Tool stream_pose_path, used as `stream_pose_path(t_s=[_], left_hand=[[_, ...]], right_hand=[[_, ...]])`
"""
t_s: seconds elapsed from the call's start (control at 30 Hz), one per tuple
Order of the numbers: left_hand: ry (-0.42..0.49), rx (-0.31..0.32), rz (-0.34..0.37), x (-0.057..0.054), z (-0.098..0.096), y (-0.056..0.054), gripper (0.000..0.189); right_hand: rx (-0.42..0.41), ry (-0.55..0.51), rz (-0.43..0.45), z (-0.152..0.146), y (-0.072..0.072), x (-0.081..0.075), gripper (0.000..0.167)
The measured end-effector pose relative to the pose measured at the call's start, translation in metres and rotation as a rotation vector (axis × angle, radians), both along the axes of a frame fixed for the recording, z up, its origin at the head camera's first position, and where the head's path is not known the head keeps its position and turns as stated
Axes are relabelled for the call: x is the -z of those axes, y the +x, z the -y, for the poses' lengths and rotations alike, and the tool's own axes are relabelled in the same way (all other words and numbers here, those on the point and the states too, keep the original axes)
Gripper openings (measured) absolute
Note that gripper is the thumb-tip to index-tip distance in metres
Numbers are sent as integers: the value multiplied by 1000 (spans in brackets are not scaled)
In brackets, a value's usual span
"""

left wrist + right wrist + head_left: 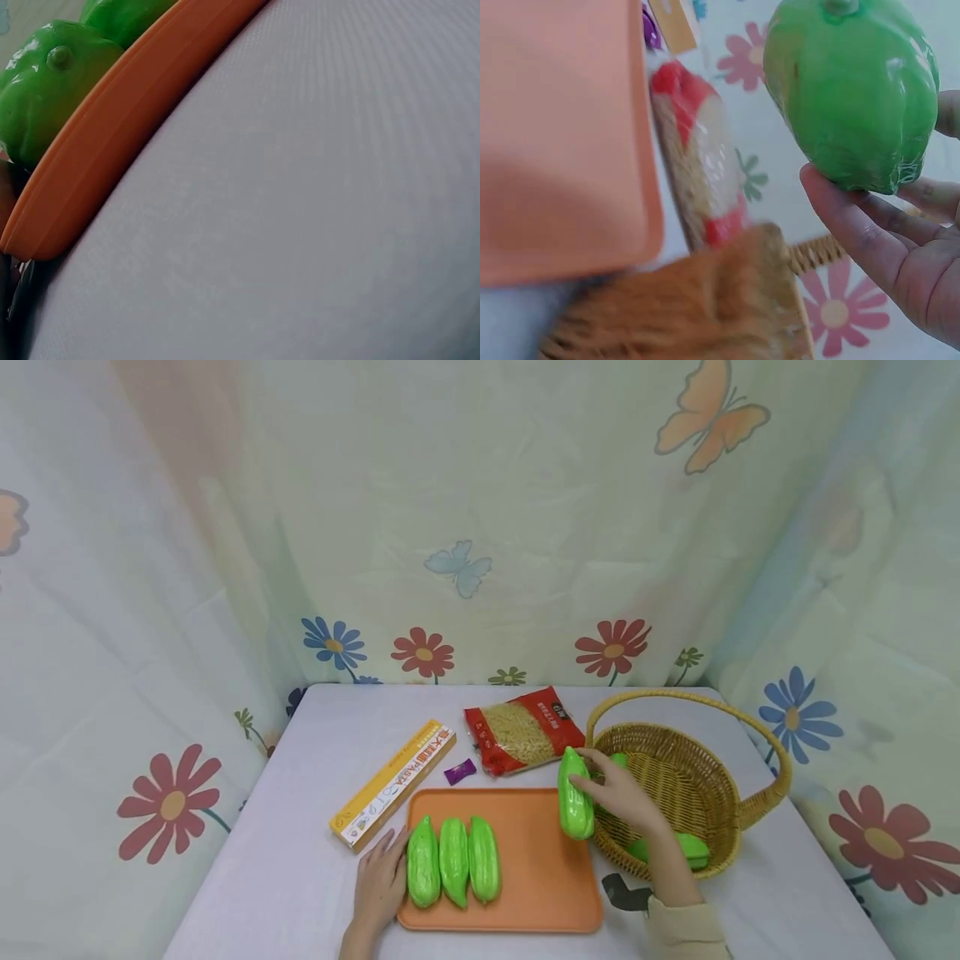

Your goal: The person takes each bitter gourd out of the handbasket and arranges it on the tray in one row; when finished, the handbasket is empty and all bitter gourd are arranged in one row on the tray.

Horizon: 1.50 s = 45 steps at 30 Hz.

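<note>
Flowered curtain (375,485) behind white surface (292,843). Left hand (381,878), fingers loose, touches left edge of orange tray (536,881); left wrist view adds one knobbed vegetable end (58,58). Three green vegetables (453,860) on tray. Held vegetable (575,806) at tray's right edge, gripped by right hand (618,789); right wrist view adds stem stub (841,6). More vegetables (692,852) in basket (726,822): head view only.

Fingers (855,231) gripping green vegetable (851,94), orange tray (562,142)

3 veg (453,860) on tray (536,870) (bskt (678,789) R)
</note>
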<state>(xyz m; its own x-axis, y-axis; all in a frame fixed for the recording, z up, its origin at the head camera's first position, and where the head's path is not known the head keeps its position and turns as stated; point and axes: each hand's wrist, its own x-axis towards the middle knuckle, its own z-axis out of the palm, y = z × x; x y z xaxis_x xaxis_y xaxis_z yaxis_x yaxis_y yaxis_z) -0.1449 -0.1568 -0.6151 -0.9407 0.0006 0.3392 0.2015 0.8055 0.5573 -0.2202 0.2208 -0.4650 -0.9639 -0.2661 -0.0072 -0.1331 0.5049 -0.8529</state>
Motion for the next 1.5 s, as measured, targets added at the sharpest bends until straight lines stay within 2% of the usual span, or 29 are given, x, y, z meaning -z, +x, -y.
stream_pose_path(t_s=[0.2, 0.37, 0.57, 0.7, 0.87, 1.03, 1.17, 1.5], left_hand=[[-9, -4, -3, 2, -1, 1, 37], [-23, -9, -24, 2, 0, 0, 37], [-12, 0, -2, -1, 0, 0, 38], [-8, 3, 5, -2, 0, 0, 38], [-4, 4, 11, -2, 0, 0, 38], [-2, 6, 14, -1, 0, -1, 38], [-1, 7, 18, -2, 0, -1, 38], [4, -6, 45, -5, -1, 0, 38]], right_hand=[[-7, -46, 48, 23, 3, 14, 59], [24, -97, 106, 44, 9, 33, 60], [73, -103, 138, 65, 15, 54, 57], [48, -13, 119, 74, 20, 60, 55], [3, 89, 51, 81, 23, 68, 55], [-18, 121, 35, 84, 25, 75, 49], [-31, 142, 49, 85, 28, 74, 50], [-63, 102, 58, 83, 33, 76, 52]])
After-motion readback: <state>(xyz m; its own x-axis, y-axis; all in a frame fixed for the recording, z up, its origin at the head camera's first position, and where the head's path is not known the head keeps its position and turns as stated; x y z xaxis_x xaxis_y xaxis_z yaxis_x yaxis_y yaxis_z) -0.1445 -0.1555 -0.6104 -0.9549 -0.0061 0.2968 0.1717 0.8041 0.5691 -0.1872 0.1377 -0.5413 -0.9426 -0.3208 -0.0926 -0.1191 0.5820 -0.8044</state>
